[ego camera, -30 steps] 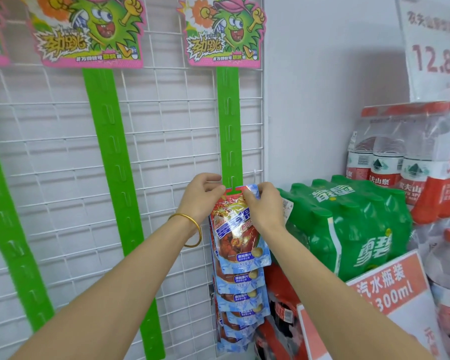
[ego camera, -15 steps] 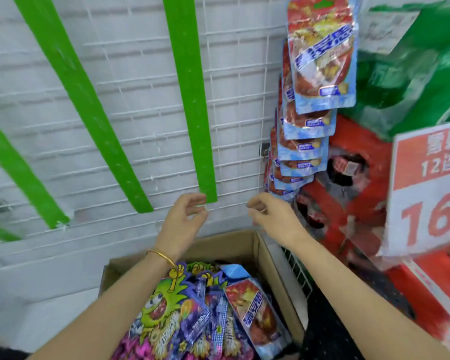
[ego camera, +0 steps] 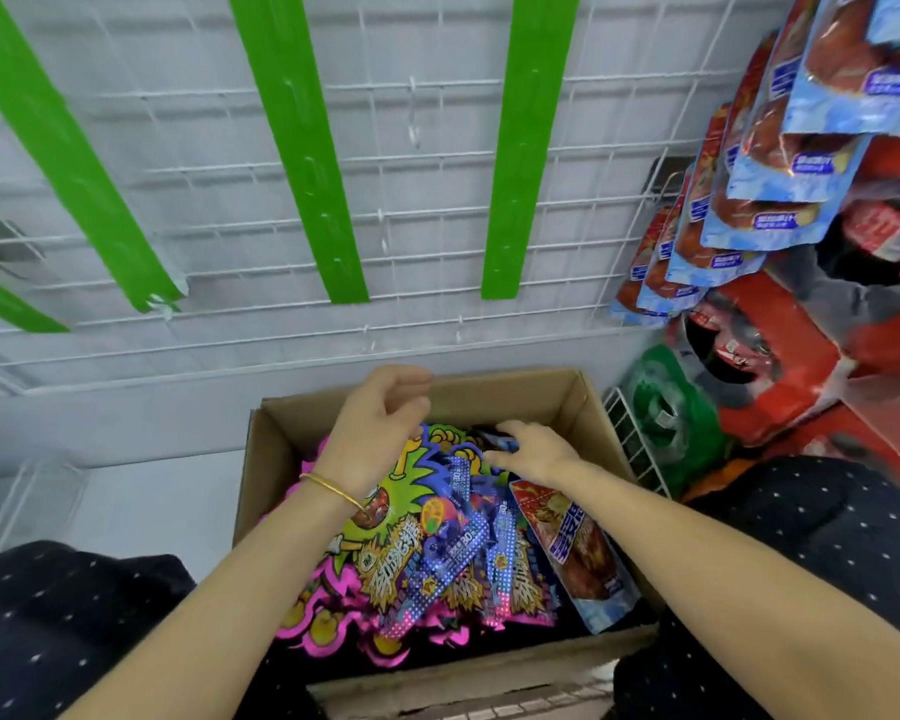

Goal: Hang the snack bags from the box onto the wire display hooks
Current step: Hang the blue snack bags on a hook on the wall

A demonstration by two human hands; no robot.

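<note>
Both hands have dropped to the box (ego camera: 567, 402) — left hand (ego camera: 380, 423) grip loose, empty, right hand (ego camera: 533, 454) spread over snack bags (ego camera: 437, 543).

Bright, even, diffuse light filled the scene. Soft shadow pooled inside the cardboard box (ego camera: 515, 402) at 6 o'clock. Glare glinted off the hanging snack bags (ego camera: 765, 220) at 2 o'clock, which were smeared by motion blur. Wide-angle distortion bowed the wire grid (ego camera: 427, 158) and splayed the green strips (ego camera: 302, 148) towards 9 and 12 o'clock.
</note>
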